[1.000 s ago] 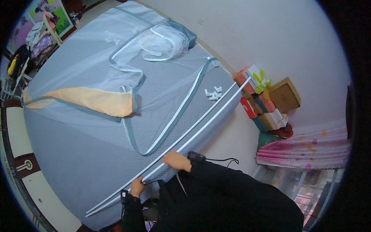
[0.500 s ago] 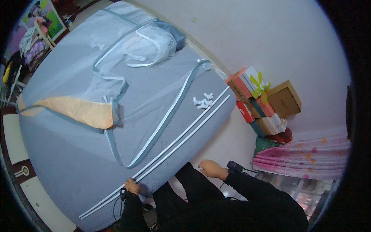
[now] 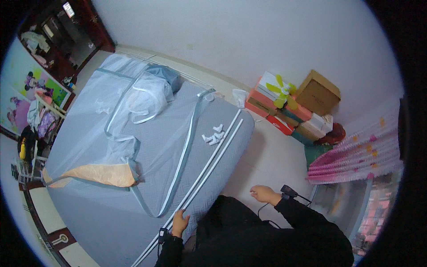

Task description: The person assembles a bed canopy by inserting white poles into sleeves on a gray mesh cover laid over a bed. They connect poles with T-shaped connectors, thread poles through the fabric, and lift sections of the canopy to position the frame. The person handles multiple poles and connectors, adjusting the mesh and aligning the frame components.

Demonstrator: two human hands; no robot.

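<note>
White poles (image 3: 209,165) under gripping left hand (image 3: 180,221); right hand (image 3: 264,194) open, apart.

Two long white poles (image 3: 209,160) lie side by side along the right edge of the grey bed (image 3: 89,213), running from its far corner down toward the person. They are thin, straight and nearly parallel, close together. The left hand (image 3: 179,221) rests on their near part; their near ends pass out of view.
</note>
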